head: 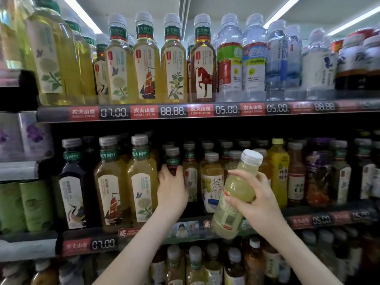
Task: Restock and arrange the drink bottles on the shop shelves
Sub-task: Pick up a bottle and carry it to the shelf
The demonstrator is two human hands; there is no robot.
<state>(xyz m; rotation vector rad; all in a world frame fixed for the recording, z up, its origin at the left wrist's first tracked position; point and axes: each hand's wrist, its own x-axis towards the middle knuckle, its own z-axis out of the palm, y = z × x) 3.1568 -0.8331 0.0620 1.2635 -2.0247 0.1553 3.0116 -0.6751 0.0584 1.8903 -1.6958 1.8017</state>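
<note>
Tugging the small dark bottle [172, 159] forward could topple its neighbours, and my tilted pale yellow bottle [236, 194] might clip the front row right of it. My left hand [171, 188] curls round the small dark bottle on the middle shelf [102, 243]. My right hand [255, 200], just right of it, wraps the pale yellow bottle, held off the shelf.

Bottles [237, 194]: clear glossy plastic, matt paper-look labels, ribbed plastic caps [251, 157]. Shelf edge strip [185, 112]: glossy dark plastic.
</note>
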